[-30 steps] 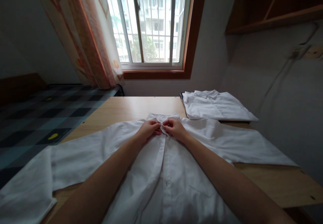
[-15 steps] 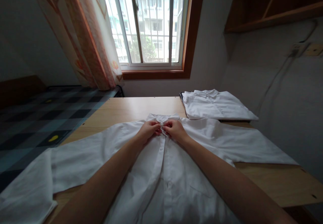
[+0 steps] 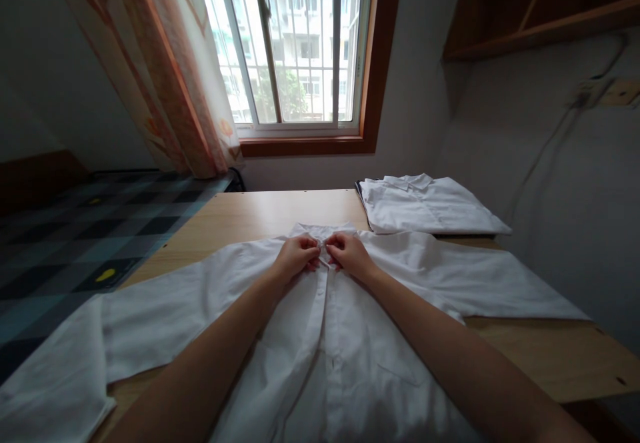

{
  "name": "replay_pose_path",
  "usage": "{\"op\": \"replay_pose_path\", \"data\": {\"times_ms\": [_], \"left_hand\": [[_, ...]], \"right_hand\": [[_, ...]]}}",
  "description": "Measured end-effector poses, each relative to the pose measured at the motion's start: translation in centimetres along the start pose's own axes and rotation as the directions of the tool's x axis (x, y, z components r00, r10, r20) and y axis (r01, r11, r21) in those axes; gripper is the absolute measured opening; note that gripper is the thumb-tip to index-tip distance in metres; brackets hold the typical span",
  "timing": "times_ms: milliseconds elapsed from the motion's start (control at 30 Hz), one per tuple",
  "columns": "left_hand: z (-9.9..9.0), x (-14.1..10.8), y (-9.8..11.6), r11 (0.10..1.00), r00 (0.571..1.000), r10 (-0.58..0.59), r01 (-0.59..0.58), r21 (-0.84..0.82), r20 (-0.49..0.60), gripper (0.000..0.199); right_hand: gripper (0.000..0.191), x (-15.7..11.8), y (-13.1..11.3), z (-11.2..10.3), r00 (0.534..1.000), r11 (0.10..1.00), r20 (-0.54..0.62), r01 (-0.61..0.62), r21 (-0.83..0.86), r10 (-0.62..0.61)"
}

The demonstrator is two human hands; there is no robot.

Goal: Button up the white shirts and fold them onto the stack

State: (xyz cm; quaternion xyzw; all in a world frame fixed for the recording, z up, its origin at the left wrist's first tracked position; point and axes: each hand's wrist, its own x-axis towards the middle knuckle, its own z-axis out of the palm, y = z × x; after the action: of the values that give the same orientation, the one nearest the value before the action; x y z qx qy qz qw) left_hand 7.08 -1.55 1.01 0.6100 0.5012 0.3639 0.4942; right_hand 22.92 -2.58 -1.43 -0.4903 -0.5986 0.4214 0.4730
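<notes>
A white long-sleeved shirt lies front side up on a wooden table, its collar at the far end and its sleeves spread to both sides. At the top of the front opening, just below the collar, my left hand pinches one edge of the fabric. Close beside it, my right hand pinches the opposite edge. The fingertips of both hands almost meet; any button between them is too small to make out. Lower down, the two front edges lie close together along the middle.
Folded white shirts rest on a dark flat item at the table's back right corner. A bed with a checked cover adjoins the left side. Behind the table are a window and a curtain; a wooden shelf hangs upper right.
Both hands stay at the collar with a slight shift of the fingers. The camera view has moved very little, and the shirt lies as before.
</notes>
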Motion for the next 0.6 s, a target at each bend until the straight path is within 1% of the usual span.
{"op": "replay_pose_path", "data": {"times_ms": [167,300,367,600], "left_hand": [[-0.2,-0.1,-0.3,0.994,1.0,0.025,-0.024,0.108,-0.012,0.011],[0.0,0.1,-0.6,0.993,1.0,-0.01,0.013,0.113,-0.026,0.013],[0.0,0.3,-0.8,0.994,1.0,-0.01,0.012,0.106,-0.025,0.014],[0.0,0.9,-1.5,0.988,0.996,0.089,-0.086,0.129,-0.016,0.015]], "right_hand": [[0.013,0.0,0.3,0.1,0.999,0.998,-0.009,0.054,-0.018,-0.054],[0.015,0.2,0.6,0.2,0.998,0.997,-0.004,0.068,-0.038,-0.069],[0.015,0.3,0.6,0.2,0.997,0.997,0.005,0.074,-0.037,-0.074],[0.012,0.4,0.6,0.1,0.999,1.0,0.032,0.013,0.028,-0.013]]}}
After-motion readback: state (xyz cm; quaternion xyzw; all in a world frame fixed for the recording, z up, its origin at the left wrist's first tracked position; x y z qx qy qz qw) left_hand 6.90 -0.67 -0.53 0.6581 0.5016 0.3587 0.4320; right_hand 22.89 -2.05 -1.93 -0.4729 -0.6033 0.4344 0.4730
